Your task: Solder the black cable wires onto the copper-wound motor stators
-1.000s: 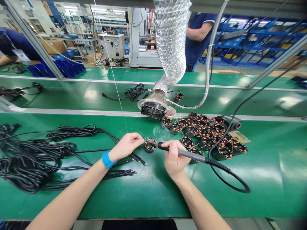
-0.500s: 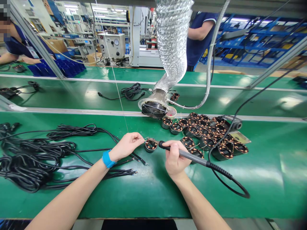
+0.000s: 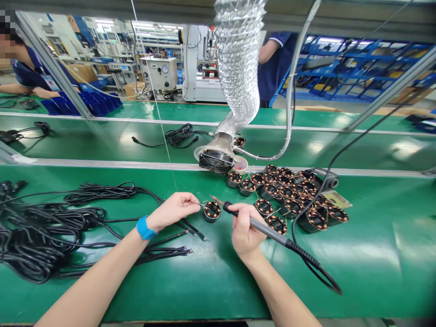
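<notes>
My right hand [image 3: 245,230] is wrapped round the grey handle of a soldering iron [image 3: 270,230]. Its tip points up and left, just above the right rim of a small motor stator [image 3: 211,217] with copper windings. The thumb and forefinger of my left hand [image 3: 177,209] are pinched together at the stator's left side. They hold a thin solder wire [image 3: 167,147] that runs down from overhead to behind this hand. Fine lead ends show between those fingertips and the stator. The stator stands upright on the green bench [image 3: 211,281].
More stators [image 3: 289,193] crowd the right, beside a metal bracket [image 3: 329,179]. Coiled black cables [image 3: 51,227] cover the left; several stripped ends lie near my left hand. A fume fan [image 3: 216,161] under a foil duct [image 3: 238,68] hangs beyond the stator. Co-workers [image 3: 277,63] stand behind.
The iron's tip has lifted off the stator's windings to just above its rim. My left hand has drawn slightly back to the left, still pinching. The whole view has shifted a little.
</notes>
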`<action>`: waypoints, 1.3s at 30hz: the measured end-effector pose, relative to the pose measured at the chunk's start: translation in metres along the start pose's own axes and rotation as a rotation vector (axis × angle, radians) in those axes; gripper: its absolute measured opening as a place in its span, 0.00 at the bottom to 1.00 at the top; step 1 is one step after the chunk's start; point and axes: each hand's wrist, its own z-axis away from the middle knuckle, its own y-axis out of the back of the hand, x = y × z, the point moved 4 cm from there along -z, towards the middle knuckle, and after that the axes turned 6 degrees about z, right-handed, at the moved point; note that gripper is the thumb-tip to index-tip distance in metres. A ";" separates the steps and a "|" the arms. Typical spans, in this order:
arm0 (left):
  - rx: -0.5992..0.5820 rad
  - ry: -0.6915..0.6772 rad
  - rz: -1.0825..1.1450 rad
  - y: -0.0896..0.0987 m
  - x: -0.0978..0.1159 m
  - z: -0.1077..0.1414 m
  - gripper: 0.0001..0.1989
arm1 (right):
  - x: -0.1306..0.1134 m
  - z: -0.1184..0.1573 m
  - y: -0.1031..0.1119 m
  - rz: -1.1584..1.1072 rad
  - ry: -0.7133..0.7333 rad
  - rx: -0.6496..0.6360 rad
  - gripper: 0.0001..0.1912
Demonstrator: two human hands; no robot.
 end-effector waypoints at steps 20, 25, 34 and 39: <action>0.199 0.021 0.175 -0.009 -0.011 -0.006 0.17 | -0.001 0.002 -0.001 -0.025 0.015 -0.005 0.15; 0.199 0.025 0.169 -0.011 -0.009 -0.005 0.19 | -0.004 0.001 -0.001 -0.024 0.035 -0.023 0.14; -0.078 0.005 0.085 -0.017 -0.001 0.001 0.23 | -0.011 -0.004 -0.022 0.079 0.275 -0.241 0.14; -0.094 -0.027 0.245 -0.015 -0.014 -0.008 0.21 | -0.001 0.007 -0.044 0.015 0.227 -0.418 0.22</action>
